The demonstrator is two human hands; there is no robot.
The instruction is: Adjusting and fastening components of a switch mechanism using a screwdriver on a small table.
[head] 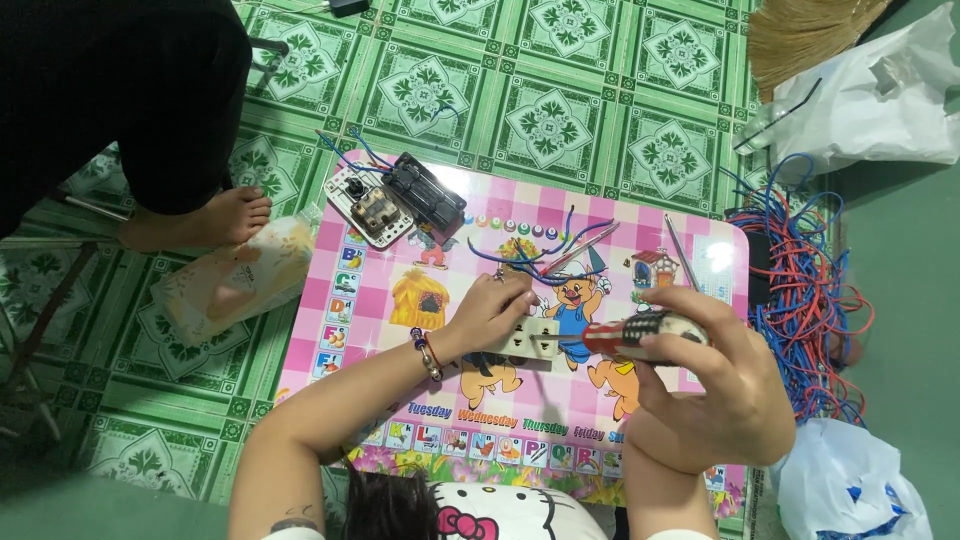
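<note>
The left hand (pixel 495 308) rests near the centre of a low pink checkered children's table (pixel 330 262) printed with cartoon animals and letters. Its fingers are curled and pressed down on a small cream plastic socket block (pixel 528 340), holding it against the tabletop. The right hand (pixel 715 390) is closed in a full grip around the red-and-dark striped handle of a screwdriver (pixel 640 335). The tool lies roughly level, its thin metal shaft pointing left into the side of the socket block.

A bundle of loose blue and red wires (pixel 545 250) lies on the table just beyond the left hand. At the table's far left corner sit a white switch plate with exposed parts (pixel 365 210) and a black rectangular component (pixel 428 192), touching each other. A large tangle of red and blue wire (pixel 810 290) lies on the green patterned tile floor (pixel 550 110) beside the table's right edge. White plastic bags (pixel 870 100) lie near it. Another person's bare foot (pixel 215 220) stands on the floor to the left.
</note>
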